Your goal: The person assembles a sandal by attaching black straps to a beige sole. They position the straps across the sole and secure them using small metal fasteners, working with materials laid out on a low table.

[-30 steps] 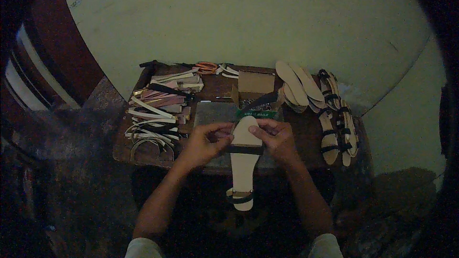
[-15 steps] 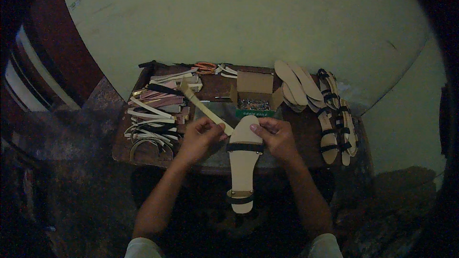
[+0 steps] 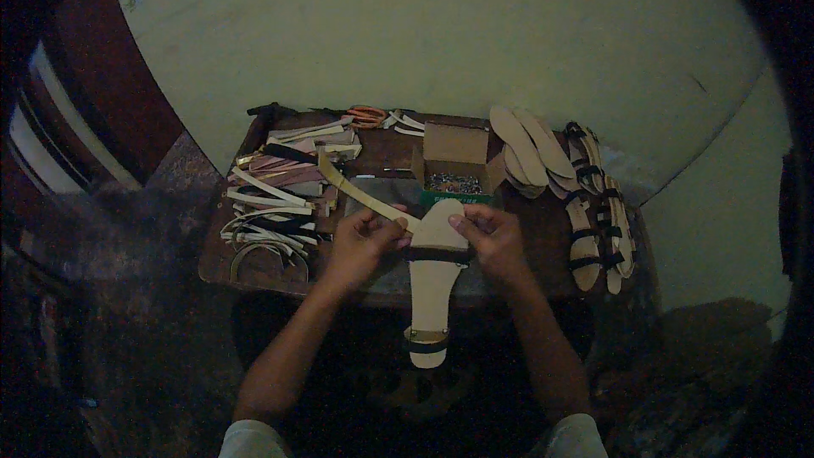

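A cream sandal sole [image 3: 431, 297] hangs lengthwise in front of me, toe end away from me. One dark strap [image 3: 437, 254] crosses it below the toe, and a second dark band [image 3: 426, 346] crosses near the heel, with small metal studs at the ends. My right hand [image 3: 494, 242] pinches the toe end's right edge between thumb and fingers. In my left hand [image 3: 366, 246] is a pale yellowish strap [image 3: 356, 190], gripped near its lower end. That end meets the sole's left edge by the toe; whether it is attached I cannot tell.
Behind the sole stands an open cardboard box [image 3: 455, 149] of small metal nails. Bundled straps [image 3: 271, 212] cover the table's left side. Bare soles [image 3: 532, 153] and strapped sandals [image 3: 585, 242] lie at the right. Orange-handled scissors [image 3: 367, 116] rest at the back edge.
The sole has tipped slightly, its heel end rising and its toe end shifting a little right and away. The pale strap's held end has come further over the sole's edge.
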The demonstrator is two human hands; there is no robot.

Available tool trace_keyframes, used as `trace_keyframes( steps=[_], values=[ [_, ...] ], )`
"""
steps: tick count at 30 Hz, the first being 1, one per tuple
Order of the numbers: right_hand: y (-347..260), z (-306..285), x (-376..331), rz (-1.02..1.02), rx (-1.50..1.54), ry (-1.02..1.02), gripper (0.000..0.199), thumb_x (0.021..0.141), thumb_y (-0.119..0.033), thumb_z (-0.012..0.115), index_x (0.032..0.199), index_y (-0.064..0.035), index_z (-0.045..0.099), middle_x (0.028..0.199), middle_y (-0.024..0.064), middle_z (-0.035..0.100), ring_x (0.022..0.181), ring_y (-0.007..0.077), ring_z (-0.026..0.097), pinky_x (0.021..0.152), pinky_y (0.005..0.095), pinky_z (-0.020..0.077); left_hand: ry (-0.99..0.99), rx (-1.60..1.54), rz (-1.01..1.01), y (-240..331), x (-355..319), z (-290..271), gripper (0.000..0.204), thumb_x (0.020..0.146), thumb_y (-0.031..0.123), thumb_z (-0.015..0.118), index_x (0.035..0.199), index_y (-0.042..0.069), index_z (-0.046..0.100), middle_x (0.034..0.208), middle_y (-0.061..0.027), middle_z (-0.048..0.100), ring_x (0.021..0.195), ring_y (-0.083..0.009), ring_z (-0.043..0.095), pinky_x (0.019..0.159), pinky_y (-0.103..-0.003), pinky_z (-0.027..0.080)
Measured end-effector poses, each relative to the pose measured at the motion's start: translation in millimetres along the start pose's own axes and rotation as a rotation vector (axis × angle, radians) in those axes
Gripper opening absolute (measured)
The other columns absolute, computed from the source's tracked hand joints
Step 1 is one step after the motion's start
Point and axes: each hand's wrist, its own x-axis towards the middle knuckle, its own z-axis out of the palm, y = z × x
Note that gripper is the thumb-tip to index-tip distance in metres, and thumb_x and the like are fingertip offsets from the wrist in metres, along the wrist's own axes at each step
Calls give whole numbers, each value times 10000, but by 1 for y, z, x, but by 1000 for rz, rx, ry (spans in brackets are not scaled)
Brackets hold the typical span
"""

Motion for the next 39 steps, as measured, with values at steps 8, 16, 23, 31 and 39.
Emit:
trace_keyframes(
  steps=[8,16,23,31,39],
  values=[
    [-12,1,-2,19,-73,11,212,843,-156,717,950,24,689,857,100,707,771,143,658,699,282,514,-65,68,-19,-7,2,-5,243,878,127,655,1058,-36,649,883,-91,693,795,-135,652,713,-262,517],
    [-5,1,-1,-14,-22,29,216,846,-159,714,955,25,686,839,98,705,750,139,655,693,286,515,-61,175,50,-1,-2,0,191,863,156,682,962,-5,665,806,-48,684,691,-110,616,634,-265,481],
    [0,1,0,-33,-61,-10,207,846,-155,713,941,27,687,829,103,705,746,134,655,677,281,518,-29,177,57,-9,0,1,170,866,152,672,936,-3,674,746,-27,670,661,-88,596,605,-253,460],
    [-10,4,-2,-14,-33,0,196,848,-142,712,937,31,685,837,106,707,747,131,658,665,271,517,26,174,50,-12,0,1,183,868,155,672,950,-8,678,767,-26,672,656,-86,591,608,-254,463],
    [-3,2,-1,-8,10,4,208,844,-146,716,937,36,681,820,94,703,735,122,650,667,268,514,-2,213,58,-6,-2,4,223,850,140,698,1015,-5,661,852,-66,691,751,-117,635,681,-267,507]
  ],
)
